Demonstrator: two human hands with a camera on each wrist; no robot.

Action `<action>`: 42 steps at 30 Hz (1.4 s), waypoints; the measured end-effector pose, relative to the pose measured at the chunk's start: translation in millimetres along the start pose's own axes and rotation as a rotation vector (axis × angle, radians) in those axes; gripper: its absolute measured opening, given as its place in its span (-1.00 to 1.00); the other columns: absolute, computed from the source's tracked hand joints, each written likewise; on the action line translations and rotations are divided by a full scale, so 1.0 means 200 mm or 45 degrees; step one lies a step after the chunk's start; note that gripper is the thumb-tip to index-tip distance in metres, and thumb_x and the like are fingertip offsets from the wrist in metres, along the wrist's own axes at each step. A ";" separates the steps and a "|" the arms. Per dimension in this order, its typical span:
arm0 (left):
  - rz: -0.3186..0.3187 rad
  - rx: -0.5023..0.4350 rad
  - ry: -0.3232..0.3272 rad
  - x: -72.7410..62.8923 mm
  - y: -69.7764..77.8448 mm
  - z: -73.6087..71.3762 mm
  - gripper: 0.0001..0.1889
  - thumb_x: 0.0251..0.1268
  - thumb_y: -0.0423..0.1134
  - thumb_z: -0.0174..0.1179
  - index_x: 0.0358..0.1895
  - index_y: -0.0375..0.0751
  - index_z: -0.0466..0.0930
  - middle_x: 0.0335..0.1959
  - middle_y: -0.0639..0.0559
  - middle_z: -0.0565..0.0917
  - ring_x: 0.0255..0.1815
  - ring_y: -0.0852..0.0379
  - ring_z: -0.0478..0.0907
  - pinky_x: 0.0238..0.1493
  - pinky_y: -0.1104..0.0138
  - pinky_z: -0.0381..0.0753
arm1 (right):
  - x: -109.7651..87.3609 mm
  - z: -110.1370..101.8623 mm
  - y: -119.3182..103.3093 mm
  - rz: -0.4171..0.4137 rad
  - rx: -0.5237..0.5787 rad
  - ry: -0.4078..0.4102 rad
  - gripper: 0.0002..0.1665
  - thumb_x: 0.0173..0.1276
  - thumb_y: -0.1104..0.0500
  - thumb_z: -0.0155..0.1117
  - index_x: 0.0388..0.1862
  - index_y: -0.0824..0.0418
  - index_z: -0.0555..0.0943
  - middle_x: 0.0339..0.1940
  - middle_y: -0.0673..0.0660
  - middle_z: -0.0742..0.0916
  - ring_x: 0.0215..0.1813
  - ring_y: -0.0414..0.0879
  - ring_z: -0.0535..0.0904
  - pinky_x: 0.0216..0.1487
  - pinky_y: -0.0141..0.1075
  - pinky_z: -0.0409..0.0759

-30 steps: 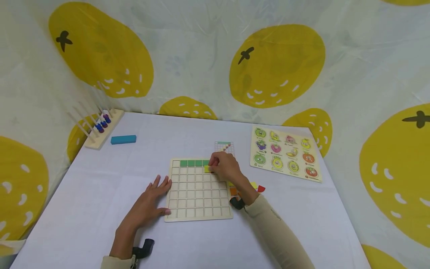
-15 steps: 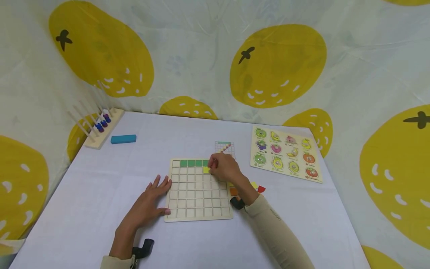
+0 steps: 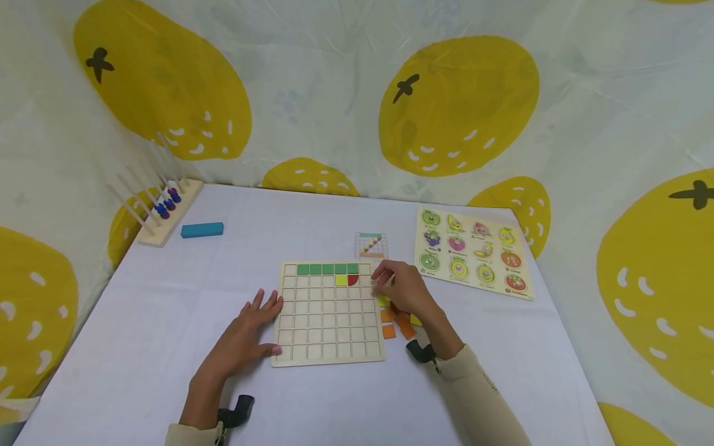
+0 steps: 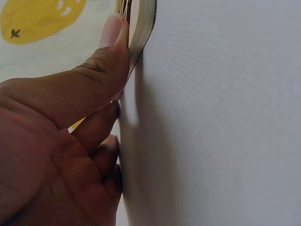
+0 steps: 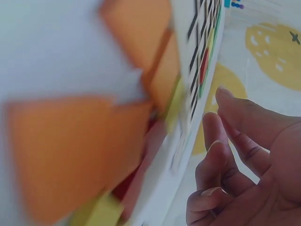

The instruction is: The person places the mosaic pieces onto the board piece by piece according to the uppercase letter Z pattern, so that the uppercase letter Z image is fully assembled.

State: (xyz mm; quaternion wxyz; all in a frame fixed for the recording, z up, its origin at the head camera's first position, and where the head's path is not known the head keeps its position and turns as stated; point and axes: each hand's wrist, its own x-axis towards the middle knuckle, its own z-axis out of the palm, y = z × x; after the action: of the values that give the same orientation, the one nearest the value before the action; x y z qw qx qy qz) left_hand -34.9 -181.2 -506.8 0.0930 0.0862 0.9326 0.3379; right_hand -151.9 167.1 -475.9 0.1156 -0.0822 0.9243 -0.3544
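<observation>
A wooden grid board [image 3: 329, 310] lies flat on the white table. In its top row sits a run of green square tiles [image 3: 328, 269]. Below the right end of that run are a yellow tile [image 3: 341, 280] and a red rounded tile [image 3: 352, 280], side by side. My left hand [image 3: 245, 334] rests at the board's left edge, fingers spread and thumb touching the lower corner. My right hand [image 3: 404, 288] hovers by the board's upper right edge; its fingers are loosely bent with nothing between them in the right wrist view. Beneath it lie loose orange tiles [image 3: 388, 331], partly hidden.
Behind the board lies a small printed pattern card [image 3: 371, 244]. A fruit picture board [image 3: 474, 253] is at the back right. At the back left stand a wooden peg rack [image 3: 173, 214] with blue and purple beads and a blue block [image 3: 202, 230].
My right hand has let go of the tile and moved right, off the board's upper cells. The yellow and red tiles now show uncovered there. My left hand stays in place.
</observation>
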 end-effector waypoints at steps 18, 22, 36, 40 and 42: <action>-0.023 -0.004 -0.010 0.00 0.00 -0.02 0.17 -0.15 -0.26 0.71 0.65 -0.17 0.25 0.70 -0.11 0.18 0.80 -0.31 -0.12 0.74 -0.25 -0.07 | -0.18 -0.06 0.20 0.136 -0.217 0.019 -0.70 0.19 0.05 0.70 -0.22 0.03 0.71 -0.40 0.00 0.64 -0.32 -0.09 0.51 -0.31 -0.28 0.42; -0.018 -0.009 -0.010 0.01 0.00 -0.02 0.17 -0.15 -0.26 0.71 0.65 -0.16 0.25 0.70 -0.12 0.18 0.80 -0.30 -0.12 0.75 -0.25 -0.07 | -0.17 -0.05 0.20 0.122 -0.220 0.026 -0.73 0.24 0.10 0.66 -0.21 0.03 0.68 -0.40 0.00 0.64 -0.32 -0.09 0.52 -0.30 -0.28 0.42; -0.030 0.007 -0.018 0.01 -0.01 -0.01 0.16 -0.14 -0.28 0.71 0.65 -0.17 0.25 0.70 -0.12 0.18 0.80 -0.30 -0.12 0.75 -0.24 -0.07 | -0.13 -0.05 0.08 -0.001 -0.049 0.092 -0.83 0.40 0.19 0.52 -0.14 -0.06 0.72 -0.35 -0.03 0.66 -0.35 -0.07 0.52 -0.40 -0.35 0.47; -0.032 -0.007 -0.020 0.01 0.00 -0.01 0.16 -0.14 -0.29 0.71 0.65 -0.17 0.26 0.70 -0.12 0.18 0.80 -0.30 -0.13 0.75 -0.24 -0.08 | -0.10 -0.02 0.01 -0.047 -0.031 0.057 -0.82 0.42 0.23 0.50 -0.15 -0.07 0.73 -0.32 -0.03 0.67 -0.31 -0.08 0.50 -0.35 -0.35 0.46; -0.035 -0.012 -0.023 0.00 0.00 -0.01 0.16 -0.14 -0.29 0.71 0.64 -0.17 0.26 0.70 -0.12 0.18 0.80 -0.29 -0.13 0.75 -0.24 -0.08 | -0.09 0.00 -0.03 -0.066 -0.021 0.033 -0.81 0.43 0.26 0.47 -0.16 -0.07 0.74 -0.32 -0.04 0.67 -0.31 -0.08 0.50 -0.33 -0.34 0.48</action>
State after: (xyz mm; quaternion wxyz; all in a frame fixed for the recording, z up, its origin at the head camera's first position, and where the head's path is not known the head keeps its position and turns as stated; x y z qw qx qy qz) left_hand -36.1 -181.8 -505.6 0.1063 0.0760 0.9312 0.3403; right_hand -135.1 167.0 -470.3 0.0937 -0.1027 0.9261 -0.3507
